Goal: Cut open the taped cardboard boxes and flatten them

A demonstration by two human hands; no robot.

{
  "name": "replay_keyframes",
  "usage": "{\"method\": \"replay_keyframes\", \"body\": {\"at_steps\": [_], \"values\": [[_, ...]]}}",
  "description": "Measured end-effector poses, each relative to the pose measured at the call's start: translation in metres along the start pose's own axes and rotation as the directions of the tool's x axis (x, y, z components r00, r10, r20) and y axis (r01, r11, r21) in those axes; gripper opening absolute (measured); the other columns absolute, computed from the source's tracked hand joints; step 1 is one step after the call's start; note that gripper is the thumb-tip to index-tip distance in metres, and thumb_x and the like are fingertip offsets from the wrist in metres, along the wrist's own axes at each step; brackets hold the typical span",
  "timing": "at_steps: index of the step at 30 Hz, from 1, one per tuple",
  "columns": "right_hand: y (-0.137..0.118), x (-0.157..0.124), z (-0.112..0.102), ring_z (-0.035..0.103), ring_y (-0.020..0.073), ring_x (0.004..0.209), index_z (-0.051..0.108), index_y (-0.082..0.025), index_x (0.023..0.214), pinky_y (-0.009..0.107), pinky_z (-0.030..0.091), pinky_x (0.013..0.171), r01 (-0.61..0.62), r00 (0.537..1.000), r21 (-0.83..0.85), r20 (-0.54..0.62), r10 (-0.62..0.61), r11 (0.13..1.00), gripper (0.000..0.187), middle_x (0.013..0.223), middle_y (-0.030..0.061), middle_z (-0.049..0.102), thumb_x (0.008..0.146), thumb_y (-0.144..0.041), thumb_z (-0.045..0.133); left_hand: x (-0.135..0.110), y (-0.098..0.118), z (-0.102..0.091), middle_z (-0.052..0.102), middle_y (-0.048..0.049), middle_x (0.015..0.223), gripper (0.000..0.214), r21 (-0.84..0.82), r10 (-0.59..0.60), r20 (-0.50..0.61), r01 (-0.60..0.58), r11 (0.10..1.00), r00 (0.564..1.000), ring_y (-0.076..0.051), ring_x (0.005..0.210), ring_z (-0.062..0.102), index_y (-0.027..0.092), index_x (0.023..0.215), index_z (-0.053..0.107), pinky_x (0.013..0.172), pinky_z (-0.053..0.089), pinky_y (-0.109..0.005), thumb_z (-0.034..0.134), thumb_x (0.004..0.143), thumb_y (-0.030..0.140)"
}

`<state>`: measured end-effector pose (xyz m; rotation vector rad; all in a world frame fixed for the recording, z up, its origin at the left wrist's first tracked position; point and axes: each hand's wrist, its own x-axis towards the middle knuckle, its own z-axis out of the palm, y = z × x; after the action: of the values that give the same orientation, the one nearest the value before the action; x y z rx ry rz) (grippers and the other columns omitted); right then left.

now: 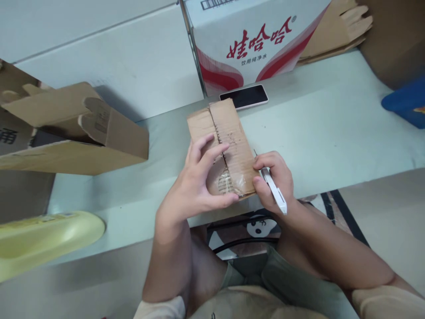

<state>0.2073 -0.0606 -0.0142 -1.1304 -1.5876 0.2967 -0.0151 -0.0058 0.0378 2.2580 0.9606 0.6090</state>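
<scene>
A small brown cardboard box [234, 137] lies on the pale green tabletop, with a torn, perforated seam along its top and clear tape at the near end. My left hand [197, 177] arches over its left side, fingers spread and thumb at the near edge; I cannot tell how firmly it presses. At the box's right side, my right hand [275, 177] is closed around a white utility knife [275, 190]. Its thin blade points away from me, and the fingertips are against or very close to the box edge.
Behind the box lie a phone [245, 96] and a white-and-red carton [249, 48]. An open cardboard box [122, 128] stands left, above a yellow plastic container [66, 235]. A blue object [407, 104] sits far right. The table's front edge runs just below my hands.
</scene>
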Motion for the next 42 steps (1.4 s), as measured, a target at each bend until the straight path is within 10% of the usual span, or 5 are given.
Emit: {"method": "replay_keyframes", "body": {"at_steps": [23,34,42], "values": [[0.000,0.001,0.000,0.059,0.0189,0.079,0.057,-0.026,0.100,0.035,0.050,0.069,-0.014,1.000,0.002,0.003,0.014,1.000,0.008,0.089,0.0015,0.059,0.094,-0.030,0.059,0.001,0.002,-0.002,0.032,-0.0153,0.167,0.092,-0.009,-0.012,0.021,0.012,1.000,1.000,-0.043,0.159,0.033,0.031,0.153,0.048,0.129,0.037,-0.062,0.087,0.075,0.061],[0.001,-0.002,-0.002,0.064,0.0241,0.095,0.067,-0.026,0.110,0.045,0.057,0.082,0.026,1.000,-0.041,-0.002,-0.027,0.999,0.016,0.105,0.0069,0.062,0.097,-0.031,0.060,-0.007,0.018,0.002,0.000,-0.0130,0.181,0.118,0.087,-0.092,0.026,0.090,0.992,0.995,-0.052,0.166,0.012,0.036,0.161,0.036,0.124,0.041,-0.066,0.099,0.062,0.042],[0.005,-0.003,0.001,0.064,0.0294,0.111,0.068,-0.030,0.123,0.051,0.060,0.093,0.039,0.999,-0.049,-0.016,-0.040,0.998,0.031,0.121,0.0112,0.058,0.100,-0.048,0.059,-0.003,0.017,-0.002,0.042,-0.0149,0.170,0.079,0.133,0.017,-0.169,0.006,0.991,0.985,-0.038,0.156,0.046,0.030,0.149,0.052,0.123,0.048,-0.056,0.088,0.079,0.041]]}}
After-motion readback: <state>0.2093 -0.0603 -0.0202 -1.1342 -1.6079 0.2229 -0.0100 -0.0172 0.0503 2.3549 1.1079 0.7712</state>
